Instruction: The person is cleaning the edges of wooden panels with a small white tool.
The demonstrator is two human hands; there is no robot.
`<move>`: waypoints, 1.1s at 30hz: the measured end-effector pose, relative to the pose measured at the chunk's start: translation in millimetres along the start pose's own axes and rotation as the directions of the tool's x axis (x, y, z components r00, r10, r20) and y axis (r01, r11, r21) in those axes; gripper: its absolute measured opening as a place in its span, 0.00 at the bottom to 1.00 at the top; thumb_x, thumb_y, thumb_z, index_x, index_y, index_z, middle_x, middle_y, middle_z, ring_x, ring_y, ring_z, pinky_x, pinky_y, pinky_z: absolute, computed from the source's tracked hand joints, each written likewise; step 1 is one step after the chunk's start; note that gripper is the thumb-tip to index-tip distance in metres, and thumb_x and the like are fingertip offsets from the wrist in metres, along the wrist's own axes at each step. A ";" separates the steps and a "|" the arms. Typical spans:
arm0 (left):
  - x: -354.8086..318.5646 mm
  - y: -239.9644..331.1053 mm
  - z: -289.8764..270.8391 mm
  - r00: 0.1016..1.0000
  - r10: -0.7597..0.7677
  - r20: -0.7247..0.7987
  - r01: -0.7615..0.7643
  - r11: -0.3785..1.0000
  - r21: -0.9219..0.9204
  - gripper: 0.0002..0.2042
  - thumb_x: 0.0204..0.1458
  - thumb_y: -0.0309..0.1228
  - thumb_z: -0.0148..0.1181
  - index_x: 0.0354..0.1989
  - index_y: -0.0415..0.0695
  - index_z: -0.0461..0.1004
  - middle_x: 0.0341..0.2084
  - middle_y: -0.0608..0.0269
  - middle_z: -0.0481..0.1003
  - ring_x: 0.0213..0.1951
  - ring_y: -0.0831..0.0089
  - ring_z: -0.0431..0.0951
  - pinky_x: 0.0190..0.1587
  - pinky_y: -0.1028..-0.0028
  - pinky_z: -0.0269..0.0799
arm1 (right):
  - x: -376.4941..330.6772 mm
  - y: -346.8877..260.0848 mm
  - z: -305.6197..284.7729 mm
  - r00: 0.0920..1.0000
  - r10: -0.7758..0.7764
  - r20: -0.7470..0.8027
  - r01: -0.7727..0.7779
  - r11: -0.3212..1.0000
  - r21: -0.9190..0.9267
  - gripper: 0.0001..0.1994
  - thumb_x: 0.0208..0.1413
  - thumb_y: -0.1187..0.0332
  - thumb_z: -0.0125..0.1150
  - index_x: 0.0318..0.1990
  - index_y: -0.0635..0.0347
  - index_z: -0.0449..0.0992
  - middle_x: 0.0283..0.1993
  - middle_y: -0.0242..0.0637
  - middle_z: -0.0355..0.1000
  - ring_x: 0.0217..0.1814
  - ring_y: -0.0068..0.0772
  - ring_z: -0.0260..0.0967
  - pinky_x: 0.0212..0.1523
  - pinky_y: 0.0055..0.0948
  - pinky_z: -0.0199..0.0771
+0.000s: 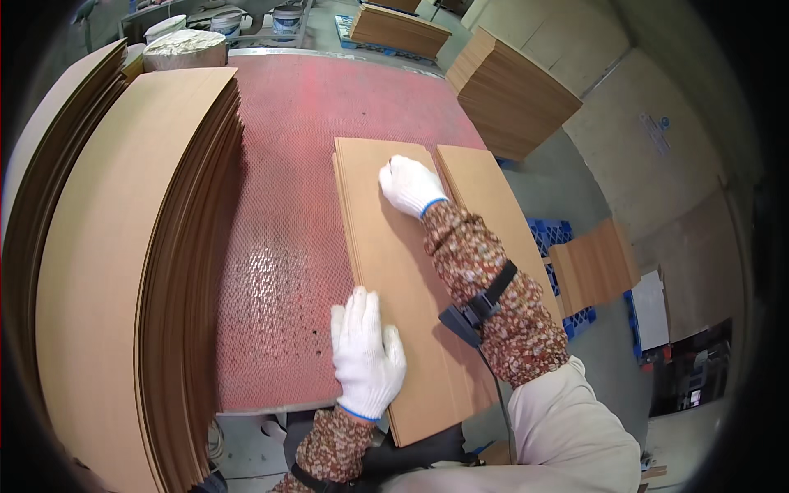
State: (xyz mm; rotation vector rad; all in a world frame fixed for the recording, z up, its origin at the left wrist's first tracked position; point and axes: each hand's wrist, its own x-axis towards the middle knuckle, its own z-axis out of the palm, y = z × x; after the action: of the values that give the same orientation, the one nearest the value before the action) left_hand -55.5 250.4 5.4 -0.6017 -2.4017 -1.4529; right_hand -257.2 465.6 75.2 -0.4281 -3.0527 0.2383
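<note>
A low stack of long brown boards [394,271] lies in front of me, reaching past the table's near edge. My left hand [366,357], in a white knitted glove, rests on the stack's near left edge with its fingers stretched out. Farther up the top board is my right hand [412,186], gloved the same way, its fingers curled closed. Anything inside those fingers is hidden. Close along the right side lies a second row of brown boards [475,181], partly covered by my right forearm. A black strap with a small dark device [470,317] and a cable is on that forearm.
Tall stacks of similar boards [123,189] stand on the left. The table [279,246] has a red, mesh-patterned top. Buckets [286,20] stand beyond it. More board stacks [518,99] and blue pallets [549,234] are off to the right.
</note>
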 end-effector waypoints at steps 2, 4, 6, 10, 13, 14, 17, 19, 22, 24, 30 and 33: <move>-0.3 -1.6 0.6 1.000 0.004 -0.004 -0.004 1.000 0.012 0.28 0.53 0.21 0.64 0.67 0.32 0.73 0.66 0.35 0.74 0.68 0.39 0.73 0.76 0.44 0.60 | -42.3 4.3 4.6 1.000 -0.022 -0.003 0.022 1.000 -0.007 0.21 0.72 0.54 0.48 0.48 0.63 0.81 0.46 0.63 0.83 0.51 0.67 0.82 0.54 0.58 0.82; -2.0 -6.3 2.7 1.000 0.002 -0.023 -0.001 1.000 0.027 0.27 0.55 0.23 0.64 0.66 0.32 0.73 0.66 0.36 0.74 0.68 0.40 0.73 0.77 0.46 0.59 | -91.9 -0.4 6.8 1.000 -0.004 0.021 0.004 1.000 0.001 0.20 0.73 0.54 0.48 0.46 0.62 0.80 0.42 0.63 0.83 0.47 0.69 0.82 0.52 0.59 0.82; -3.0 -10.1 6.5 0.999 0.008 -0.033 -0.007 1.000 0.026 0.27 0.56 0.23 0.64 0.66 0.32 0.73 0.66 0.36 0.74 0.68 0.39 0.73 0.77 0.46 0.59 | -144.5 -1.8 5.4 0.999 0.026 0.025 -0.027 0.999 0.035 0.19 0.73 0.54 0.49 0.43 0.61 0.78 0.37 0.63 0.82 0.43 0.70 0.82 0.49 0.63 0.81; -0.5 -8.9 10.2 0.998 0.019 -0.053 -0.018 1.000 0.026 0.26 0.58 0.25 0.64 0.66 0.32 0.74 0.66 0.37 0.74 0.69 0.40 0.72 0.77 0.47 0.59 | -245.6 -1.2 -4.5 0.999 0.018 0.033 -0.019 1.000 0.015 0.17 0.73 0.56 0.51 0.39 0.61 0.75 0.32 0.58 0.81 0.33 0.66 0.82 0.38 0.62 0.82; 0.5 -13.8 13.4 0.998 0.032 -0.047 -0.029 0.998 0.050 0.25 0.59 0.26 0.63 0.66 0.32 0.74 0.66 0.37 0.74 0.69 0.41 0.72 0.77 0.49 0.60 | -311.3 -1.4 -9.3 1.000 -0.020 0.012 0.020 1.000 0.004 0.16 0.74 0.57 0.52 0.38 0.60 0.74 0.27 0.55 0.80 0.27 0.59 0.81 0.29 0.55 0.81; 0.2 -15.7 13.8 0.998 0.036 -0.046 -0.033 0.998 0.060 0.25 0.59 0.26 0.63 0.66 0.32 0.73 0.66 0.37 0.74 0.69 0.42 0.72 0.76 0.50 0.60 | -331.9 -4.8 -13.4 0.999 -0.054 0.000 0.054 0.999 0.001 0.15 0.73 0.58 0.53 0.38 0.59 0.74 0.23 0.52 0.78 0.25 0.55 0.81 0.25 0.52 0.79; 3.1 -17.9 11.1 0.998 0.049 -0.031 -0.048 0.997 0.059 0.25 0.60 0.27 0.62 0.66 0.32 0.73 0.66 0.38 0.74 0.69 0.42 0.73 0.75 0.53 0.62 | -384.7 -4.9 -15.6 0.998 -0.070 0.009 0.070 0.998 -0.003 0.13 0.73 0.59 0.56 0.37 0.58 0.73 0.18 0.46 0.75 0.20 0.49 0.78 0.20 0.48 0.77; 4.7 -20.9 6.4 0.998 0.061 0.000 -0.061 0.996 0.067 0.25 0.60 0.28 0.63 0.66 0.32 0.74 0.66 0.39 0.75 0.68 0.42 0.73 0.74 0.53 0.64 | -416.2 -1.2 -10.7 0.990 -0.139 0.009 0.140 0.989 -0.038 0.11 0.71 0.61 0.59 0.38 0.58 0.73 0.15 0.41 0.72 0.15 0.47 0.75 0.17 0.46 0.74; 5.1 -23.2 -0.1 0.996 0.080 0.026 -0.082 0.994 0.067 0.24 0.61 0.29 0.64 0.65 0.33 0.75 0.65 0.39 0.76 0.66 0.42 0.74 0.73 0.52 0.65 | -455.1 -3.1 -15.4 0.971 -0.193 0.142 0.207 0.974 -0.090 0.10 0.70 0.63 0.60 0.39 0.59 0.75 0.19 0.40 0.73 0.16 0.45 0.76 0.16 0.46 0.73; 5.2 -24.7 -2.1 0.996 0.070 0.055 -0.074 0.995 0.073 0.24 0.61 0.29 0.64 0.64 0.32 0.75 0.64 0.39 0.76 0.66 0.42 0.75 0.72 0.52 0.66 | -470.8 1.6 -7.3 0.928 -0.199 0.315 0.235 0.968 -0.083 0.09 0.68 0.65 0.63 0.44 0.61 0.79 0.34 0.41 0.74 0.18 0.37 0.76 0.16 0.41 0.72; 5.2 -27.7 -1.0 0.984 0.175 -0.038 -0.174 0.984 0.035 0.21 0.61 0.26 0.63 0.62 0.32 0.76 0.60 0.40 0.78 0.60 0.42 0.77 0.68 0.53 0.70 | -442.9 -21.3 -18.9 0.988 -0.152 -0.006 0.151 0.981 0.118 0.08 0.70 0.66 0.63 0.41 0.61 0.76 0.26 0.41 0.73 0.17 0.42 0.74 0.17 0.41 0.72; 6.0 -23.6 -5.0 0.989 0.144 -0.013 -0.144 0.989 0.027 0.20 0.60 0.26 0.64 0.61 0.32 0.76 0.58 0.41 0.79 0.58 0.43 0.78 0.66 0.54 0.72 | -442.5 -20.9 -16.6 0.990 -0.137 0.015 0.134 0.983 0.125 0.08 0.70 0.66 0.63 0.40 0.61 0.76 0.25 0.40 0.72 0.17 0.42 0.74 0.17 0.41 0.71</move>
State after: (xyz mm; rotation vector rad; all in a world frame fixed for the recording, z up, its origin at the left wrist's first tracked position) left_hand -72.0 237.5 -8.0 -0.7387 -2.3093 -1.3592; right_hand 163.3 325.5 82.7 -0.2107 -3.0512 0.4254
